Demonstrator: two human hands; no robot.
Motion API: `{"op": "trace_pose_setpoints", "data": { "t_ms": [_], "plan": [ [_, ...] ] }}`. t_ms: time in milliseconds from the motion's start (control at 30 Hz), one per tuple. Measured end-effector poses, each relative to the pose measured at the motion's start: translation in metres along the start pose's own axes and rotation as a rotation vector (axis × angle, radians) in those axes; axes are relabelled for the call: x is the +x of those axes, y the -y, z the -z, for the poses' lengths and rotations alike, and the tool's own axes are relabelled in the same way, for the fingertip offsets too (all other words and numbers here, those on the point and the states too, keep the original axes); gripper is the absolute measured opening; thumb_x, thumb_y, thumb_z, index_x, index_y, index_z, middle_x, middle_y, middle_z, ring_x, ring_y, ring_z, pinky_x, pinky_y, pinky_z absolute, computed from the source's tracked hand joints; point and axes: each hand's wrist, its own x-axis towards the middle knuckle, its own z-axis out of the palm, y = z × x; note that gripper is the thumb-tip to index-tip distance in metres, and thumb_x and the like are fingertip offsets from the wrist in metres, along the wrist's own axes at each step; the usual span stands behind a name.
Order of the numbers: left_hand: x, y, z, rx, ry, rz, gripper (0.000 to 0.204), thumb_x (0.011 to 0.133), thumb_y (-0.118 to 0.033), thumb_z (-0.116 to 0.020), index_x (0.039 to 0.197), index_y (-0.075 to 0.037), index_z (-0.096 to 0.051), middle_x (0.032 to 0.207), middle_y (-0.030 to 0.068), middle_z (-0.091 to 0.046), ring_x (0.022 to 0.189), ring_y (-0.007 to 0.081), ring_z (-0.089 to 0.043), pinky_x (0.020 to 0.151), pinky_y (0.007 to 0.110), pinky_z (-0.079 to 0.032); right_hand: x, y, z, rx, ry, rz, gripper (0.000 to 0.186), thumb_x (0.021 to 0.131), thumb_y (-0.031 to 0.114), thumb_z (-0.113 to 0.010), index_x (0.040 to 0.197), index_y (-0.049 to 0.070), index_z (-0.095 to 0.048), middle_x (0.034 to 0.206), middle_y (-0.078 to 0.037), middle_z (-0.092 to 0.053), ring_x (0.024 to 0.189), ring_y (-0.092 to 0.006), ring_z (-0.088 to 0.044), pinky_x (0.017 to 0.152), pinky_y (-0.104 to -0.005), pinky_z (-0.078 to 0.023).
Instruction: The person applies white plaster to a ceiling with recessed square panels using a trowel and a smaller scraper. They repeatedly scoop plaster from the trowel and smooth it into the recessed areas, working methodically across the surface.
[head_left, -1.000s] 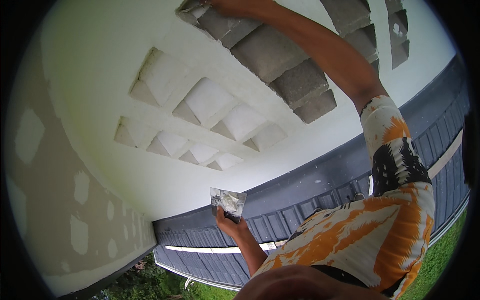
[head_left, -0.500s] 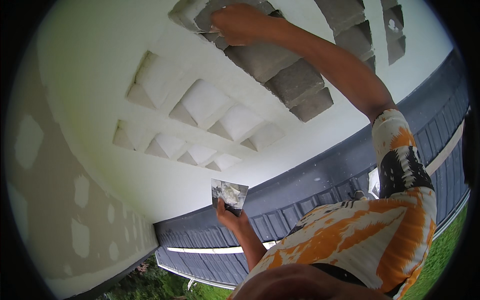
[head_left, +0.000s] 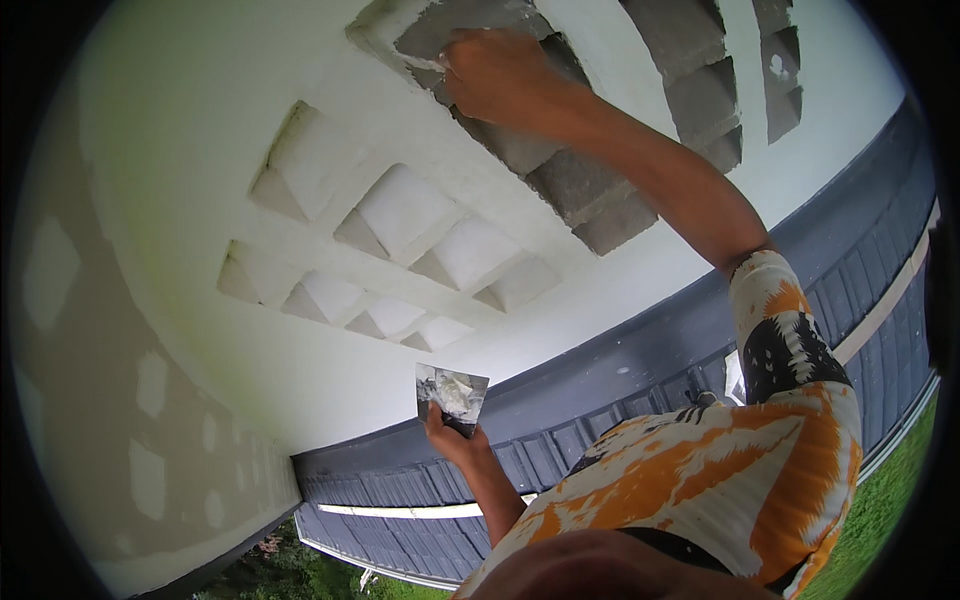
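Observation:
My right hand point(head_left: 510, 85) is raised to the white wall point(head_left: 330, 390), closed at the upper end of a column of rough grey recesses point(head_left: 590, 190). What its fingers hold is hidden behind the hand; a pale strip or smear shows at the fingertips. Lower down, my left hand point(head_left: 452, 440) grips a flat, square-edged metal plate point(head_left: 430, 382) from below, thumb over its face. A lump of whitish filler point(head_left: 458, 395) lies on that plate.
Smooth white recesses point(head_left: 400, 205) are set in the wall left of the grey ones, with more grey recesses point(head_left: 700, 95) to the right. Dark ribbed roofing point(head_left: 560, 420) runs below. A grey-brown wall point(head_left: 100, 330) with pale patches stands at left; grass point(head_left: 890, 490) shows lower right.
My right hand has shifted slightly right and down along the upper grey recess. My left hand still holds the plate, almost in the same place; the view has tilted a little.

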Motion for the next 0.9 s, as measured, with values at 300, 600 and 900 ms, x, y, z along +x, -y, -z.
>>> {"op": "trace_pose_setpoints", "data": {
  "t_ms": [300,600,900],
  "plan": [
    [0.000,0.005,-0.004,0.027,-0.023,0.034,0.035,0.093,-0.016,-0.053,0.123,0.002,-0.057,0.115,0.0121,-0.065,0.103,0.0235,-0.067,0.083,0.036,-0.055,0.041,-0.026,-0.013,0.062,0.241,0.065,0.012,0.078,0.005,-0.056,0.080,-0.002,-0.065,0.084,-0.021,-0.067,0.081,-0.0390,-0.066,0.074,-0.0468,-0.052],
    [-0.001,0.006,-0.001,-0.005,0.017,0.028,0.033,0.094,-0.016,-0.052,0.122,0.002,-0.057,0.115,0.0119,-0.066,0.102,0.0235,-0.067,0.083,0.036,-0.055,-0.024,0.008,-0.012,0.113,0.019,-0.090,0.022,0.087,0.008,-0.052,0.099,-0.001,-0.069,0.098,-0.017,-0.067,0.089,-0.0355,-0.066,0.080,-0.0453,-0.054],
    [-0.007,0.002,0.009,-0.029,-0.060,0.049,0.036,0.093,-0.012,-0.052,0.125,0.004,-0.052,0.115,0.0145,-0.063,0.102,0.0257,-0.066,0.084,0.038,-0.056,-0.032,0.014,-0.021,-0.002,0.054,0.007,0.028,0.087,0.010,-0.053,0.108,0.000,-0.069,0.096,-0.016,-0.065,0.085,-0.0320,-0.066,0.076,-0.0424,-0.055]
  ]
}}
